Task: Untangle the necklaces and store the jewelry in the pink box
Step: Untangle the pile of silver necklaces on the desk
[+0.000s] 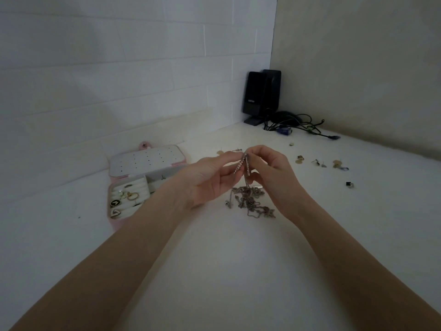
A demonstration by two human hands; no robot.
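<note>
On a smooth white tabletop (226, 271), an open pink box (114, 220) with ribbed white ring rolls sits at nine o'clock, a black speaker (254, 96) at one o'clock. The left hand (202, 180) and right hand (269, 173) both pinch a textured silver chain (245, 163) above the tangled necklaces (253, 201); small earrings (319, 162) lie scattered at three o'clock.

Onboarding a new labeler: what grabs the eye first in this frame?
Dead centre, the left hand and right hand pinch a silver chain above the white table, with the tangled necklaces heaped just below. To the left, the pink box lies open with rings in its slots. A black speaker and cables sit in the far corner, and small earrings are scattered on the right.
</note>
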